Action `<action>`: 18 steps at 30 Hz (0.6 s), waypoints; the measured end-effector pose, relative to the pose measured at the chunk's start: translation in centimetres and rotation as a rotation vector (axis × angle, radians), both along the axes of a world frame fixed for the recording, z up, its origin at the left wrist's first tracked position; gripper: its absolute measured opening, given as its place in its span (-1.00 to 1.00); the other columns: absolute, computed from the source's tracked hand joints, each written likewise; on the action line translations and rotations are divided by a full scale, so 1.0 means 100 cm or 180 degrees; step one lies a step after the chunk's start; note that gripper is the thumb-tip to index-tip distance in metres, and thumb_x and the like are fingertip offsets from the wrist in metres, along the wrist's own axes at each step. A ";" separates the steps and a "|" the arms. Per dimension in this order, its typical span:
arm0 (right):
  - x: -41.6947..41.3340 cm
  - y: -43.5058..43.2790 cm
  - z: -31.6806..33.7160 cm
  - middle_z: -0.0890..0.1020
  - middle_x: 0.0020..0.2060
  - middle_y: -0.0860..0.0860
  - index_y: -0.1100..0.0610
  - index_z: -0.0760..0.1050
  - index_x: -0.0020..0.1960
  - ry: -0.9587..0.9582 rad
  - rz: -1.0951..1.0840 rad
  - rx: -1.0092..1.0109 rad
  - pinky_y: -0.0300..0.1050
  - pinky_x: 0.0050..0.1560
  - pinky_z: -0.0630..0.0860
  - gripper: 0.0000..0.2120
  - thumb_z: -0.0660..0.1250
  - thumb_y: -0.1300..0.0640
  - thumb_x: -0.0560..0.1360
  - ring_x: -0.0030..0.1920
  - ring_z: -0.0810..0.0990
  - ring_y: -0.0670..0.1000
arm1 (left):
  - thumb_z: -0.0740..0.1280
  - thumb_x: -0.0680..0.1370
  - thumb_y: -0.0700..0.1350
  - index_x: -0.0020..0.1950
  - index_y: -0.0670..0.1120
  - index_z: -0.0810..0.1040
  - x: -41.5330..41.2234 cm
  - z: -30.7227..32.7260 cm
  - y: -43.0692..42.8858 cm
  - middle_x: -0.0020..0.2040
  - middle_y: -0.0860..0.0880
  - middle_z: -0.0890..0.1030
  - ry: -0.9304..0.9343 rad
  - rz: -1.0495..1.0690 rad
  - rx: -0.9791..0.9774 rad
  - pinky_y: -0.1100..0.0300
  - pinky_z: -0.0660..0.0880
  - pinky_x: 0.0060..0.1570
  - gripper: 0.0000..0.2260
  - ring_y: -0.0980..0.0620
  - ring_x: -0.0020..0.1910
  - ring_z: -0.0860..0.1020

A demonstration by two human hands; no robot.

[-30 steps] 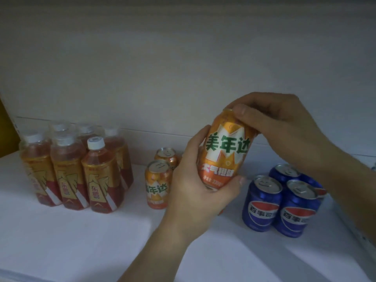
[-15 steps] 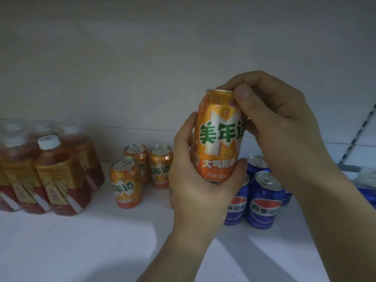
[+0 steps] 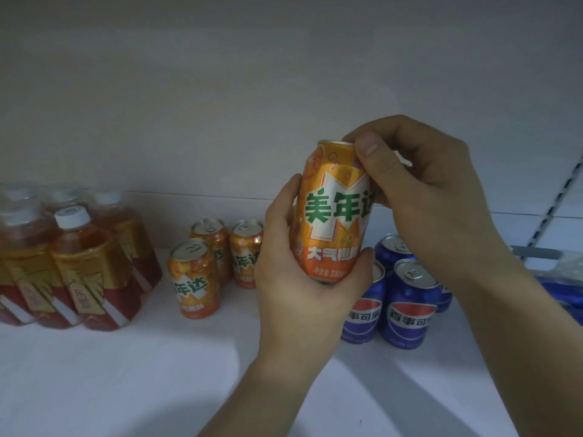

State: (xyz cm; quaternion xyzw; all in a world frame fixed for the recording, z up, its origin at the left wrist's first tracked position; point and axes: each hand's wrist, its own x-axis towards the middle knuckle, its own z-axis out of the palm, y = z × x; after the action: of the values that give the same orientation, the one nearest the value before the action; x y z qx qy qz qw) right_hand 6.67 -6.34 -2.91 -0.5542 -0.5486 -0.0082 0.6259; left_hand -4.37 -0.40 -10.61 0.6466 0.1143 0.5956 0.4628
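White shelf (image 3: 126,373), orange can (image 3: 334,216) upright, left hand (image 3: 303,294) gripping base, right hand (image 3: 426,190) apparently pinching top

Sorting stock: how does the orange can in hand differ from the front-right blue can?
The orange can bears green characters; the front-right blue can a red, white and blue emblem. The orange can is held off the shelf, left hand round its base, right hand at its top; the blue can stands on it, untouched. Both are drink cans.
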 end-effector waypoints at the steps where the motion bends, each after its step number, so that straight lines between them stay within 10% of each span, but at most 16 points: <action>1: 0.000 0.001 -0.002 0.68 -0.07 -0.10 0.04 0.61 0.05 0.0034 -0.0010 -0.0001 -0.18 -0.02 0.66 -0.85 0.27 0.14 0.69 -0.07 0.70 -0.14 | 0.64 0.30 -0.27 0.49 0.01 0.35 -0.001 0.000 0.001 0.28 0.19 0.55 0.0015 -0.0006 -0.0014 0.25 0.63 0.02 -0.17 0.09 0.25 0.59; 10: -0.005 0.006 -0.012 0.74 -0.01 0.00 0.02 0.68 0.05 0.1101 0.0480 0.0181 0.15 0.11 0.66 -0.79 0.26 0.03 0.62 0.06 0.73 0.09 | 0.67 0.27 -0.25 0.50 0.20 0.23 -0.010 0.003 -0.001 0.26 0.10 0.54 0.0250 -0.0636 -0.0242 0.17 0.64 0.04 -0.03 0.08 0.19 0.63; 14: -0.001 0.007 -0.012 0.71 0.10 0.19 0.04 0.69 0.04 0.1632 0.0563 0.0384 0.43 0.25 0.56 -0.76 0.25 0.03 0.65 0.17 0.67 0.32 | 0.58 0.38 -0.16 0.37 0.00 0.44 -0.015 0.007 0.004 0.17 0.01 0.68 0.0479 -0.1771 -0.0812 0.18 0.62 0.03 -0.40 -0.01 0.12 0.68; 18: 0.000 0.009 -0.014 0.67 0.18 0.24 0.09 0.65 0.12 0.1826 0.0738 0.0288 0.42 0.30 0.52 -0.74 0.24 -0.01 0.65 0.24 0.63 0.35 | 0.55 0.30 -0.14 0.30 -0.02 0.49 -0.012 0.004 0.002 0.12 0.03 0.70 0.0386 -0.1510 -0.0799 0.29 0.60 -0.03 -0.41 0.07 0.08 0.69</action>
State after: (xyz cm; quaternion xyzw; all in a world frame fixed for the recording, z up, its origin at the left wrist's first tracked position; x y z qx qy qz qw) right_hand 6.68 -5.40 -4.31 -0.4393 -0.4081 0.1956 0.7760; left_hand -5.53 -0.17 -10.23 0.6273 0.0601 0.4120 0.6581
